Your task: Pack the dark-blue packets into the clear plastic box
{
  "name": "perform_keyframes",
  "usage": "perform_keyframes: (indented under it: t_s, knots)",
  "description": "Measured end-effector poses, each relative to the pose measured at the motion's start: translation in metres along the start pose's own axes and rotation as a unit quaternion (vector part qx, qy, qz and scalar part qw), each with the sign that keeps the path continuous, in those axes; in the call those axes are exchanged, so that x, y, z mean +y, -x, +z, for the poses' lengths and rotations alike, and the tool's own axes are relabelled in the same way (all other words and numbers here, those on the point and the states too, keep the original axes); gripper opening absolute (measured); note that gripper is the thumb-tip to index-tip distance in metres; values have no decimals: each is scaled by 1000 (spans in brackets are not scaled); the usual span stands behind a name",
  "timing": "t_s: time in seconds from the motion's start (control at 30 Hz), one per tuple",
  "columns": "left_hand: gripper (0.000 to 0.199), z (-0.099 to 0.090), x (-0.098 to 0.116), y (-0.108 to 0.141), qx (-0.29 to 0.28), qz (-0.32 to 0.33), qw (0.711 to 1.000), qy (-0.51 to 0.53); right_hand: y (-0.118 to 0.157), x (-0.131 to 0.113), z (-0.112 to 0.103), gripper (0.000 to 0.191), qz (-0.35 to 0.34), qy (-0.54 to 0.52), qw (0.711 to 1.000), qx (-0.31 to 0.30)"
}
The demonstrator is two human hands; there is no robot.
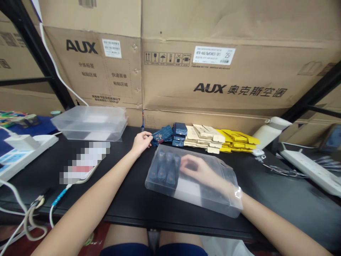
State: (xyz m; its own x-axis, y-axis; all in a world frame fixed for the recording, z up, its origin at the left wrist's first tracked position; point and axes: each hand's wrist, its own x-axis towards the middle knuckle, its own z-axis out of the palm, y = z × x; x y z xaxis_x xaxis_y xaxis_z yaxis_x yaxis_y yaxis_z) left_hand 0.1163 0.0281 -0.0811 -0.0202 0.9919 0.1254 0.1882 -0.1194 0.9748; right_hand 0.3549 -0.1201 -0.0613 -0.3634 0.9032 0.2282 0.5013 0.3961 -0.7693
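My left hand (142,143) pinches the end of a dark blue printed packet (163,135) beside the stacked packets. My right hand (193,167) reaches through the right end of a clear plastic pouch (210,199); its fingers are curled, seen through the film, and I cannot make out anything in them. Several dark blue packets (165,169) stand in rows in the pouch's left part, just left of those fingers. Behind the pouch lie stacks of dark blue packets (179,133), cream packets (204,137) and yellow packets (237,139).
Clear plastic trays (92,122) are stacked at the back left, before a phone (86,163) with a cable. Power strips (25,153) flank the black table (128,209). A white bottle (270,133) leans at the back right. Large cardboard boxes (170,85) stand behind.
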Motion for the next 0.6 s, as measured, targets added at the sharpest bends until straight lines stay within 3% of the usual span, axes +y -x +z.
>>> perform_keyframes:
  t_s: [0.6]
  knots:
    - [17,1,-7,-2,-4,38,997,-70,0,1,0,13,-2,6,1000,-1]
